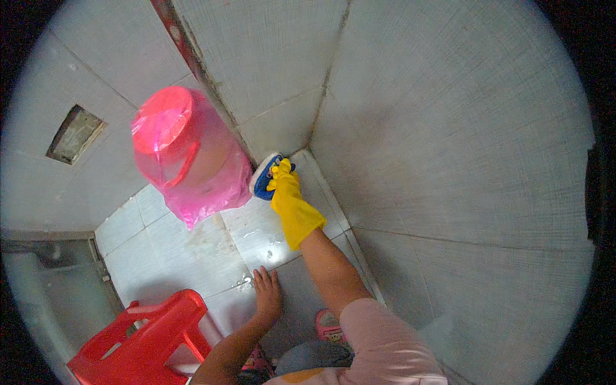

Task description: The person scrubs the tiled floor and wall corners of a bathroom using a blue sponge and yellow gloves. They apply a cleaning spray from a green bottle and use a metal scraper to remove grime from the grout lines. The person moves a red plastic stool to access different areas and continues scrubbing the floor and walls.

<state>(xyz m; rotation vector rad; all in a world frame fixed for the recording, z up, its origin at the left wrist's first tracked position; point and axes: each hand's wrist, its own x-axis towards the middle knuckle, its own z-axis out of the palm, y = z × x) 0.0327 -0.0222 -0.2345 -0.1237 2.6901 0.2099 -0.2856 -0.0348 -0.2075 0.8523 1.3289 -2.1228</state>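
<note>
Brush point(262, 183) clenched in my gloved right hand point(282, 176), left hand point(267, 293) open and empty, I could slip on the wet tiles point(260, 234).

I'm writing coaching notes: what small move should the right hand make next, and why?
Probably slide the blue brush slightly toward the wall corner. The yellow-gloved right hand has it in its grip close by, the upright joint there looks dark, and the pink-bagged bucket leaves little room on the brush's left.
</note>
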